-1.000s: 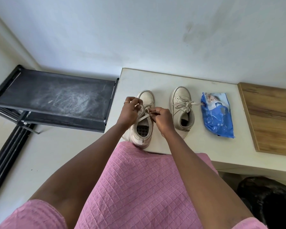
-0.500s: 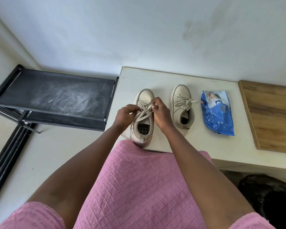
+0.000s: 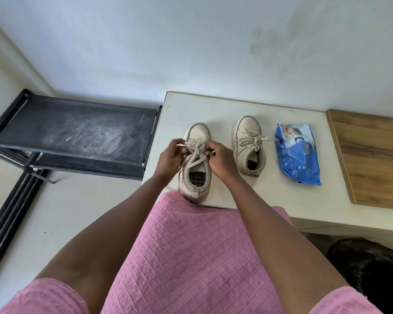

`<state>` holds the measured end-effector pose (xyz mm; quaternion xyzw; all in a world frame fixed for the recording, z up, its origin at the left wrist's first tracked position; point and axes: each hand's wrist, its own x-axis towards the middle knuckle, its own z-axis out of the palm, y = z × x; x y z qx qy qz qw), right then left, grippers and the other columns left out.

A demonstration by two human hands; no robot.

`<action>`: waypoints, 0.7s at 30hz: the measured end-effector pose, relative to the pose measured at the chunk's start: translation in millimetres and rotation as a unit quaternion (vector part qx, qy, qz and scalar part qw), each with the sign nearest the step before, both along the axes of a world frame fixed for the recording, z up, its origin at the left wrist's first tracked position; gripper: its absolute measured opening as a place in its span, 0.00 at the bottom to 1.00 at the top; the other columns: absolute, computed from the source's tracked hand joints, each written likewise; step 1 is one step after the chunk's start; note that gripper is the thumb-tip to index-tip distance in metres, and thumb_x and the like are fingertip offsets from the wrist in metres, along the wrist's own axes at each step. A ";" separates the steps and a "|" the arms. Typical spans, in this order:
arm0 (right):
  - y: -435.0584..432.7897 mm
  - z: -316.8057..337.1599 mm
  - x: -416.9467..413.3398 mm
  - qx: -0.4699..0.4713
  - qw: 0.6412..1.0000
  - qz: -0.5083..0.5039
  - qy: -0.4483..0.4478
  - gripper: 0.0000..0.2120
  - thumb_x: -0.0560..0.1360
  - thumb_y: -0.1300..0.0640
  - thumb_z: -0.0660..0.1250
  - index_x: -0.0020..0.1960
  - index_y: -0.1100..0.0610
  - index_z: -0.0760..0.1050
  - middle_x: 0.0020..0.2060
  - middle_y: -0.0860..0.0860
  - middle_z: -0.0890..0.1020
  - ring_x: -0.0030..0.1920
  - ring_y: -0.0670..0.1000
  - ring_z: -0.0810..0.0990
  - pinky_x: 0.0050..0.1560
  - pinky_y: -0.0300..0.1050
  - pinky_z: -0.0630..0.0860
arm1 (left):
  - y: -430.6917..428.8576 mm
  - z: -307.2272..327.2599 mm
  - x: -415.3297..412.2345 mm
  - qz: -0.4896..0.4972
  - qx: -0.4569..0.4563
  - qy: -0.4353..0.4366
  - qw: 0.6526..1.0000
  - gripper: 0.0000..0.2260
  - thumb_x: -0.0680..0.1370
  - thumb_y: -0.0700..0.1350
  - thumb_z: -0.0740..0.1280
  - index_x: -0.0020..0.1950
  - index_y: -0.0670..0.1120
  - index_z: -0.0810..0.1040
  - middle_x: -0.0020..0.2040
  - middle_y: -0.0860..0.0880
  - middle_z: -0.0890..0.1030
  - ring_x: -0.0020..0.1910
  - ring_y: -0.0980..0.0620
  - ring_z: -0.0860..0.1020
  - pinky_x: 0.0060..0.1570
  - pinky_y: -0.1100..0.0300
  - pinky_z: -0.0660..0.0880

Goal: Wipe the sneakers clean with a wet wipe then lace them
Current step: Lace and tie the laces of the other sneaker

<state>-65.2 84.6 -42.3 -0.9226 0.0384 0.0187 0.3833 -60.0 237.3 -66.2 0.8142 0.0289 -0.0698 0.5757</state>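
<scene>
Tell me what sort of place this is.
Most likely a room in a home, perhaps near the entrance: a black fabric-shelf rack stands beside a white table set against a plain painted wall, and a pack of wet wipes lies on the table.

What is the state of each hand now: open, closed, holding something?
Left hand: closed, pinching the lace of the nearer sneaker.
Right hand: closed, pinching the same lace.

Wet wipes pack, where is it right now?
In the head view the blue wet wipes pack lies flat on the white table, just right of the laced sneaker and left of the wooden board.
</scene>
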 end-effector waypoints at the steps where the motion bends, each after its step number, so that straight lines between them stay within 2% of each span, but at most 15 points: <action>1: 0.0 -0.9 0.1 0.009 1.000 -0.001 0.004 0.09 0.75 0.68 0.60 0.50 0.60 0.77 0.44 0.57 0.81 0.44 0.56 0.77 0.42 0.44 0.68 | 1.4 -0.9 -1.0 -0.015 0.020 -0.010 1.000 0.10 0.77 0.36 0.63 0.52 0.49 0.78 0.46 0.47 0.83 0.46 0.52 0.79 0.50 0.59 0.74; 3: -0.5 -1.2 0.3 0.070 0.996 -0.036 0.028 0.09 0.77 0.66 0.58 0.52 0.58 0.75 0.42 0.54 0.78 0.41 0.53 0.74 0.39 0.41 0.65 | 2.0 -2.6 -0.7 -0.030 0.039 -0.018 0.999 0.08 0.75 0.36 0.67 0.52 0.45 0.82 0.49 0.47 0.84 0.49 0.53 0.80 0.55 0.58 0.74; 5: -1.2 -4.0 1.4 0.172 0.980 -0.086 0.053 0.11 0.79 0.63 0.56 0.48 0.49 0.74 0.39 0.51 0.76 0.41 0.53 0.73 0.41 0.43 0.68 | -1.2 -1.1 0.5 -0.017 0.038 -0.019 0.999 0.06 0.74 0.38 0.69 0.49 0.44 0.84 0.47 0.46 0.84 0.48 0.53 0.80 0.55 0.57 0.75; 7: -2.1 -7.5 0.7 0.260 0.954 -0.131 0.075 0.16 0.79 0.62 0.57 0.41 0.43 0.72 0.37 0.50 0.76 0.40 0.53 0.74 0.41 0.49 0.71 | -4.6 1.3 2.3 0.001 0.038 -0.022 0.999 0.02 0.73 0.38 0.70 0.44 0.44 0.82 0.43 0.47 0.84 0.44 0.53 0.80 0.49 0.61 0.75; 9: -6.4 -9.9 -0.7 0.297 0.940 -0.131 0.099 0.17 0.78 0.65 0.58 0.38 0.45 0.74 0.37 0.51 0.77 0.40 0.53 0.73 0.42 0.50 0.71 | -7.0 4.5 4.1 0.026 0.035 -0.010 0.999 0.06 0.75 0.36 0.67 0.43 0.48 0.78 0.41 0.49 0.82 0.39 0.58 0.78 0.39 0.71 0.72; 11: -10.1 -8.8 -3.1 0.287 0.948 -0.085 0.110 0.16 0.76 0.68 0.60 0.41 0.48 0.78 0.37 0.51 0.78 0.41 0.52 0.74 0.45 0.48 0.73 | -8.7 8.3 5.6 0.045 0.014 0.004 0.999 0.12 0.75 0.32 0.61 0.44 0.50 0.73 0.40 0.49 0.81 0.38 0.59 0.79 0.34 0.72 0.71; 14: -11.4 -8.9 -4.1 0.230 0.966 -0.055 0.106 0.09 0.72 0.67 0.68 0.50 0.59 0.81 0.41 0.54 0.82 0.44 0.50 0.78 0.51 0.45 0.75 | -8.1 8.5 6.6 0.040 0.024 -0.005 0.999 0.14 0.75 0.31 0.57 0.47 0.51 0.70 0.41 0.49 0.81 0.40 0.54 0.81 0.39 0.65 0.72; 16: -8.8 -8.0 -1.9 0.178 0.977 -0.081 0.084 0.09 0.70 0.65 0.72 0.50 0.61 0.82 0.44 0.57 0.84 0.44 0.50 0.79 0.54 0.48 0.77 | -6.1 4.9 2.6 0.029 0.018 -0.009 0.999 0.10 0.77 0.35 0.61 0.48 0.50 0.70 0.44 0.48 0.83 0.42 0.53 0.81 0.41 0.65 0.73; 18: -4.4 -3.7 1.1 0.149 0.983 -0.091 0.056 0.07 0.70 0.64 0.72 0.48 0.61 0.82 0.45 0.57 0.84 0.44 0.49 0.79 0.54 0.47 0.77 | -3.4 -0.9 -1.9 0.013 0.017 -0.013 1.000 0.04 0.77 0.40 0.65 0.50 0.48 0.75 0.46 0.49 0.83 0.45 0.53 0.80 0.46 0.62 0.73; 20: 0.0 0.9 3.0 0.084 0.993 -0.068 0.036 0.05 0.72 0.65 0.69 0.47 0.61 0.82 0.45 0.56 0.84 0.45 0.50 0.78 0.49 0.39 0.73 | -2.5 -3.5 -3.3 0.000 0.021 -0.015 1.000 0.05 0.76 0.40 0.67 0.50 0.45 0.81 0.45 0.49 0.83 0.44 0.55 0.78 0.48 0.59 0.73; 21: 2.6 2.8 2.8 0.049 0.997 -0.056 0.029 0.06 0.73 0.65 0.66 0.47 0.61 0.80 0.45 0.56 0.83 0.46 0.53 0.78 0.46 0.40 0.71 | -3.6 -2.7 -2.5 0.007 0.018 -0.011 1.000 0.04 0.76 0.40 0.68 0.48 0.45 0.82 0.43 0.50 0.83 0.42 0.56 0.78 0.47 0.59 0.73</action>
